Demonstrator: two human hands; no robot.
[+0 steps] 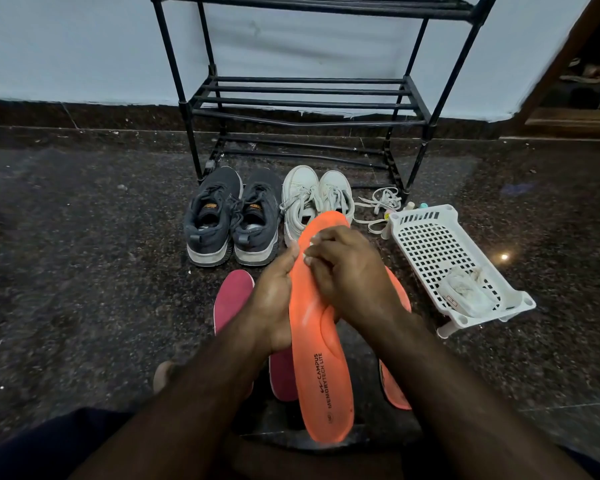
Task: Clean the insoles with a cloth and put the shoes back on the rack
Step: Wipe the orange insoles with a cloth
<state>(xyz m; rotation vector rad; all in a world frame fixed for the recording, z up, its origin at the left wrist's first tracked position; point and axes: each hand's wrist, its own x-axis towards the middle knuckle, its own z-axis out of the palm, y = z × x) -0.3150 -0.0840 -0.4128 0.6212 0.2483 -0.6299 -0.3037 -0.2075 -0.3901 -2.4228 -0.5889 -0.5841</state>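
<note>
- Head view, centre of the frame: an orange insole is held up, printed side showing, its toe end pointing toward the top of the frame.
- The left hand is wrapped round the insole's left edge, thumb on its face.
- The right hand is curled over the insole's upper part; a small bit of white cloth is seen pinched under its fingers and pressed on the insole.
- A second orange insole is partly hidden behind the right forearm, lower right of centre.
- Two maroon insoles are laid on the dark speckled floor, left of the held one.
- Above the hands, a pair of grey shoes and a pair of white shoes are stood side by side before the black rack, whose bars are seen at top centre.
- Loose white laces are lying right of the white shoes.
- At right, a white basket is tilted on the floor, with a crumpled white rag inside.
</note>
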